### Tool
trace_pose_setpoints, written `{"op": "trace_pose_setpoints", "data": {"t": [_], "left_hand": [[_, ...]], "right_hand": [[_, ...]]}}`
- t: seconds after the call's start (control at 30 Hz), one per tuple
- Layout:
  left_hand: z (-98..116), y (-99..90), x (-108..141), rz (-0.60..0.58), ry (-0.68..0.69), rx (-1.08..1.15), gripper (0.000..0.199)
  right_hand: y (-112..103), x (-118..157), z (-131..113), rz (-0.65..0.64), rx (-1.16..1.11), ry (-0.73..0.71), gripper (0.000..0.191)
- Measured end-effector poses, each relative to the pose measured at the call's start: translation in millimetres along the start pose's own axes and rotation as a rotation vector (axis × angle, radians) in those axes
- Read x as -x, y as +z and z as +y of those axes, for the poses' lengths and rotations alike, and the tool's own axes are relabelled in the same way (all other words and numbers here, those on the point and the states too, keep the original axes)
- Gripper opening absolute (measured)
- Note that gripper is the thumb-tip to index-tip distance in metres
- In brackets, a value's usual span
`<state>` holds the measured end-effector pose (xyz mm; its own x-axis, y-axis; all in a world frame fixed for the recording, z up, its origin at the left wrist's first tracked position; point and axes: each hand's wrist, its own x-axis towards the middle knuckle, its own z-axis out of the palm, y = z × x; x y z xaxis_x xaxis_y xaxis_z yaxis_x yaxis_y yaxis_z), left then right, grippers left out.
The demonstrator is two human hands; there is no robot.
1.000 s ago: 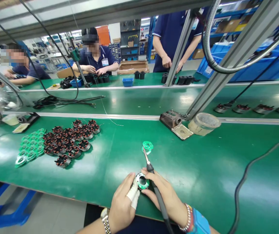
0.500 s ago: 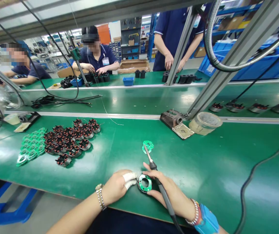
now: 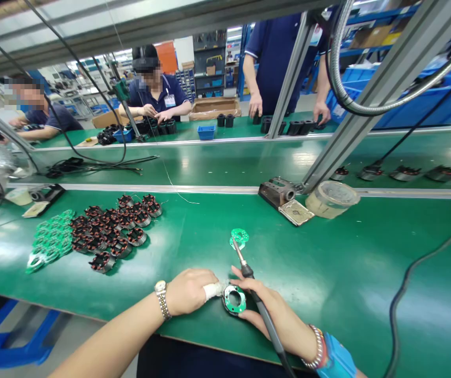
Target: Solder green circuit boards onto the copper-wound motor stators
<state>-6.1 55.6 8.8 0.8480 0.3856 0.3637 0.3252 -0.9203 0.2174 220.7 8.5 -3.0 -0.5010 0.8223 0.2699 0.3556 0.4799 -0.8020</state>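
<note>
My right hand [image 3: 278, 310] has a soldering iron [image 3: 262, 304] lying across the palm, its tip pointing away from me. Thumb and fingertips of that same hand grip a motor stator [image 3: 225, 304] by its side, with a green ring-shaped circuit board [image 3: 241, 303] on top. My left hand [image 3: 191, 291], with white covers on its fingertips, is closed at the stator's left edge. What it pinches there is too small to make out. Beyond the iron's tip lie loose green circuit boards [image 3: 241, 234], partly overlapping.
Several copper-wound stators [image 3: 111, 226] stand at left beside a sheet of green boards [image 3: 50, 236]. An iron stand [image 3: 276, 191] with a sponge [image 3: 296, 212] and a round tub [image 3: 332, 198] sit at back right. A thin solder wire [image 3: 170, 181] hangs down. Co-workers [image 3: 156, 94] work opposite.
My left hand's fingers have curled in more at the stator's edge, and its wrist has turned slightly. My right hand is nearly still. Across the bench, the standing co-worker's hands have moved apart.
</note>
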Motion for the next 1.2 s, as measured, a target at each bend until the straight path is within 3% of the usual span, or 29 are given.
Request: {"op": "trace_pose_setpoints", "data": {"t": [0.1,0.27,0.43,0.6,0.77,0.93,1.13,1.2], "left_hand": [[6,8.7,3,0.072,-0.030,-0.036,0.025],[30,27.3,10,0.248,-0.211,-0.051,0.019],[52,36.3,14,0.290,-0.351,0.010,0.023],[55,32.7,11,0.304,-0.562,0.275,0.021],[57,32.7,13,0.373,-0.675,0.633,0.021],[58,34.0,19,0.306,-0.630,0.470,0.032],[39,19.0,14,0.242,-0.242,0.166,0.023],[37,12.9,11,0.213,-0.178,0.100,0.023]], "right_hand": [[2,1,0,0.013,0.001,-0.006,0.034],[7,3,0,0.051,0.012,0.018,0.035],[7,4,2,0.058,0.005,-0.008,0.033],[3,-6,6,0.024,0.007,-0.040,0.033],[0,-8,-1,0.127,0.096,-0.001,0.035],[1,1,-10,0.088,0.110,0.015,0.041],[1,0,-6,0.030,0.076,0.023,0.038],[0,0,-6,0.021,0.074,0.020,0.038]]}}
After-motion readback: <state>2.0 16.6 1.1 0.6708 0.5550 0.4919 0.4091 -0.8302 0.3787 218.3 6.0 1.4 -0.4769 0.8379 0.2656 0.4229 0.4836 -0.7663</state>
